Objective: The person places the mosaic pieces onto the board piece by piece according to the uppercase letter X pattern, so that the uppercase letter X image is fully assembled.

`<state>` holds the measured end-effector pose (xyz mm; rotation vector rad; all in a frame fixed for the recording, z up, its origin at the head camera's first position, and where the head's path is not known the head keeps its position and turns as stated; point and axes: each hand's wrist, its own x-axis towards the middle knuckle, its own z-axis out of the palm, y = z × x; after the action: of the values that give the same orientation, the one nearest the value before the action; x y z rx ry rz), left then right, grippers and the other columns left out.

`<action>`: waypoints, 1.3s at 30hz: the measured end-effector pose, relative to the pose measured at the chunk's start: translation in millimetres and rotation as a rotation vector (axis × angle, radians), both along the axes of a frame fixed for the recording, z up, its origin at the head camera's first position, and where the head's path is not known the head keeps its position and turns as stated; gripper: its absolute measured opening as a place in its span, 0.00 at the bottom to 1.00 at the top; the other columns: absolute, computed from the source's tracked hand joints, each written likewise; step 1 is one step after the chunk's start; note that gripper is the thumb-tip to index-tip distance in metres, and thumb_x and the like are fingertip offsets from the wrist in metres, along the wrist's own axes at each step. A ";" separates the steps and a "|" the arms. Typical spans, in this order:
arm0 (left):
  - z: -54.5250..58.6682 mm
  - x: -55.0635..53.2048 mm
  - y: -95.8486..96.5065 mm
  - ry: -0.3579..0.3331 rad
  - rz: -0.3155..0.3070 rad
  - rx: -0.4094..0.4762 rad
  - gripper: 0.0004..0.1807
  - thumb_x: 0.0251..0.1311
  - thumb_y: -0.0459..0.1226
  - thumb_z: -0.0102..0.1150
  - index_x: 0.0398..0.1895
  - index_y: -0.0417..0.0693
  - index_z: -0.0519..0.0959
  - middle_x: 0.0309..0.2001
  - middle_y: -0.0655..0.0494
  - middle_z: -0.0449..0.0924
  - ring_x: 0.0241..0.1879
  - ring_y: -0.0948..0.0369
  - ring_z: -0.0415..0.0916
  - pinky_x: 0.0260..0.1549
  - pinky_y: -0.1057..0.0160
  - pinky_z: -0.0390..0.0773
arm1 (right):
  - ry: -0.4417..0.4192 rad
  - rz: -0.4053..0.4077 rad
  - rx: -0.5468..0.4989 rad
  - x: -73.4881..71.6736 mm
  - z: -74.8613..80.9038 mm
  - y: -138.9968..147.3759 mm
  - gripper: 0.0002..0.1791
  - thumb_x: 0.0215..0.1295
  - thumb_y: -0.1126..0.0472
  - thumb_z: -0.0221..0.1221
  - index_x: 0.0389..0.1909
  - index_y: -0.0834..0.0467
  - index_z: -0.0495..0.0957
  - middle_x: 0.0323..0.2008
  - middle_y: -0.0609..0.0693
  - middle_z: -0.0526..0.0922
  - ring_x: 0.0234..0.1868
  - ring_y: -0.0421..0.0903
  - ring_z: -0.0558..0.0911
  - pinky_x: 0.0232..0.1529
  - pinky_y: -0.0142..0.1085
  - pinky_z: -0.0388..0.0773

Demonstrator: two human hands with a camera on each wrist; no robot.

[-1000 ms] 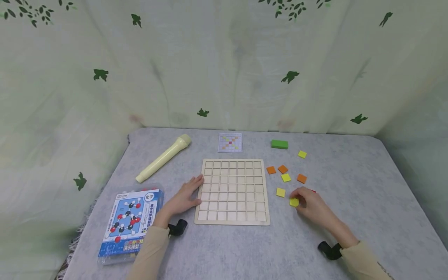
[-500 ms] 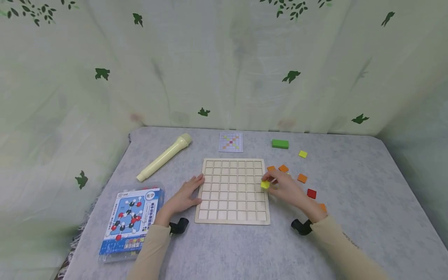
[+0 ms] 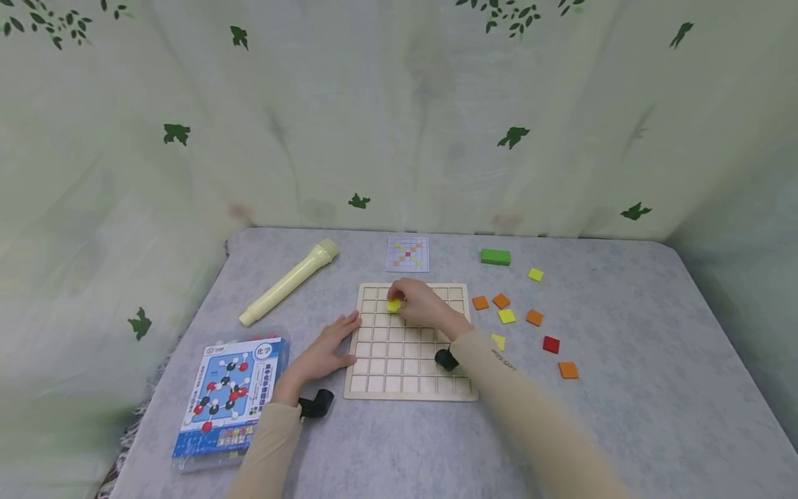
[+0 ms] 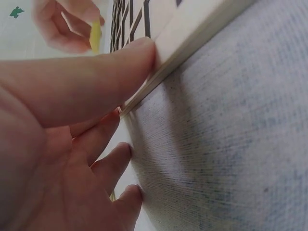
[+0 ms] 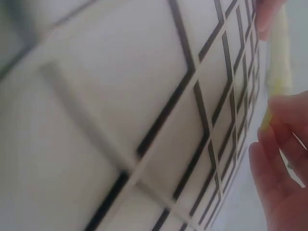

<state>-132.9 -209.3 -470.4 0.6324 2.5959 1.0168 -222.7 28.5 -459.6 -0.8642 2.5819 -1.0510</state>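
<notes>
A square wooden grid board lies flat on the table. My left hand rests against its left edge, fingers extended; in the left wrist view the thumb touches the board's rim. Over the upper left part of the grid, my right hand pinches a yellow square tile between thumb and fingers. The same tile shows edge-on in the left wrist view, apart from the grid there. To the board's right lie loose tiles: orange, yellow and red.
A small card with a coloured grid pattern lies behind the board. A green block is at the back right. On the left are a pale yellow tube and a boxed molecule model set.
My right hand has carried the yellow tile leftward from the loose tiles to above the board's upper left cells. The left hand has stayed at the board's edge.
</notes>
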 end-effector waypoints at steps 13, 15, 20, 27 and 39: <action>-5.7 -1.0 -3.1 -0.001 0.009 0.012 0.38 0.58 0.27 0.59 0.70 0.28 0.55 0.73 0.37 0.46 0.71 0.39 0.37 0.65 0.37 0.38 | 0.115 0.023 0.133 -10.5 -8.7 -33.6 0.16 0.52 0.78 0.56 0.40 0.61 0.78 0.37 0.50 0.80 0.41 0.46 0.77 0.48 0.37 0.74; -5.9 -1.2 -3.7 -0.003 0.010 0.009 0.38 0.58 0.27 0.60 0.70 0.28 0.54 0.73 0.37 0.46 0.71 0.39 0.37 0.65 0.37 0.38 | 0.117 0.022 0.137 -10.2 -8.5 -35.0 0.16 0.52 0.78 0.56 0.41 0.61 0.79 0.38 0.50 0.80 0.42 0.46 0.77 0.49 0.37 0.74; -6.7 -1.5 -3.8 -0.005 0.017 0.009 0.38 0.58 0.28 0.60 0.70 0.28 0.55 0.73 0.37 0.46 0.71 0.39 0.37 0.65 0.37 0.38 | 0.050 0.002 0.096 -7.0 -2.9 -24.9 0.17 0.55 0.76 0.54 0.45 0.61 0.78 0.43 0.51 0.80 0.47 0.47 0.77 0.51 0.38 0.74; -6.2 -1.1 -0.9 -0.021 0.031 -0.007 0.38 0.58 0.27 0.59 0.71 0.30 0.54 0.74 0.39 0.45 0.72 0.40 0.36 0.66 0.39 0.37 | -0.063 -0.084 -0.012 -6.0 5.0 36.1 0.14 0.61 0.71 0.55 0.48 0.63 0.78 0.44 0.53 0.80 0.46 0.48 0.76 0.47 0.40 0.76; -1.8 1.0 1.2 -0.014 0.026 0.006 0.37 0.59 0.27 0.59 0.70 0.28 0.55 0.73 0.37 0.46 0.71 0.39 0.37 0.66 0.38 0.37 | -0.014 -0.230 0.046 6.8 -14.2 150.5 0.14 0.53 0.74 0.59 0.43 0.64 0.78 0.42 0.55 0.80 0.44 0.52 0.77 0.48 0.47 0.75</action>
<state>-131.9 -208.1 -472.2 0.5923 2.5961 1.0342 -215.9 179.0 -473.9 -0.5558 2.7307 -1.0455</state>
